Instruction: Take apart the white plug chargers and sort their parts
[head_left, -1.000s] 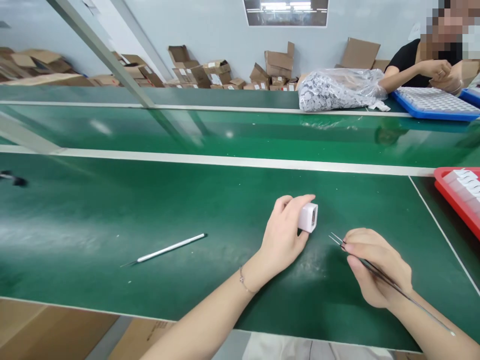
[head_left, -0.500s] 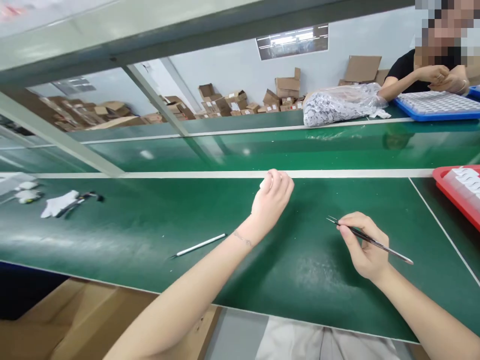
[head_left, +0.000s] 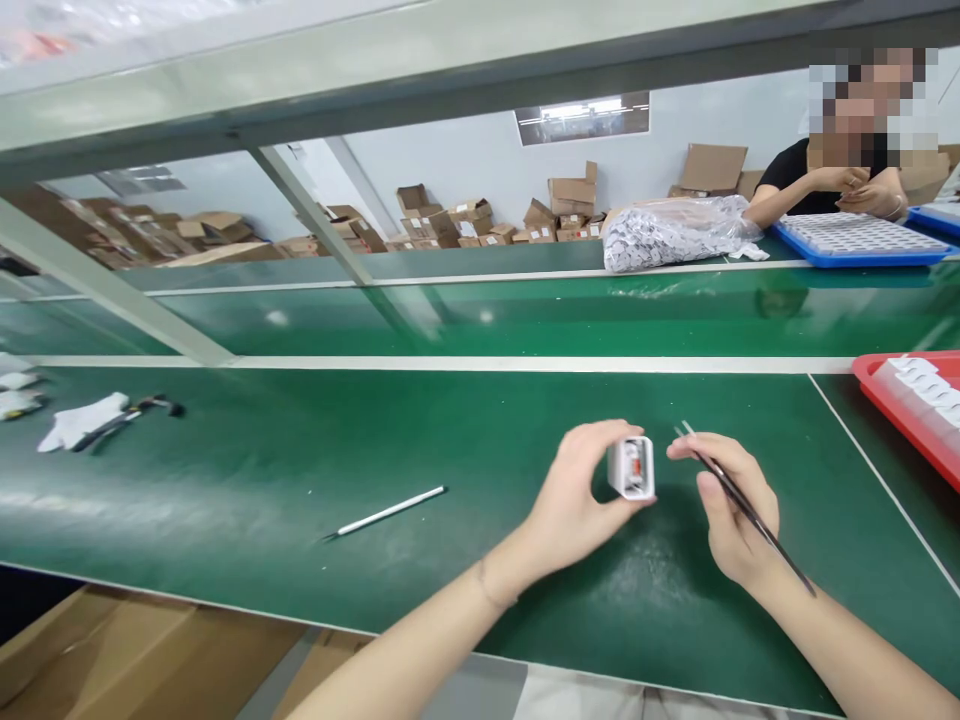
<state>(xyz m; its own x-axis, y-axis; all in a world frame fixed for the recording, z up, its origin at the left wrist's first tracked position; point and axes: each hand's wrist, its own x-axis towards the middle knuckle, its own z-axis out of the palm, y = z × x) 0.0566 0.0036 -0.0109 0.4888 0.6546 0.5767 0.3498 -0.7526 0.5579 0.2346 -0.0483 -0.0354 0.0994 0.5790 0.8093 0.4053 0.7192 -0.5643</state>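
My left hand point(head_left: 574, 495) is closed round a small white plastic housing point(head_left: 631, 467), held just above the green bench point(head_left: 465, 450) with its open end facing me. My right hand point(head_left: 731, 510) pinches slim metal tweezers point(head_left: 739, 500); their tips point up and left, close to the housing's right side. Both hands are near the front middle of the bench.
A white pen-like tool point(head_left: 390, 511) lies left of my hands. White scraps and a dark item point(head_left: 97, 418) lie at far left. A red tray point(head_left: 911, 405) with white parts sits at right. Across the belt: a bag of white parts point(head_left: 675, 232), a blue tray point(head_left: 862, 238), a person.
My left hand came back from the far strip of the bench toward me with the white housing turned open end up. The right hand with the tweezers closed in beside it.
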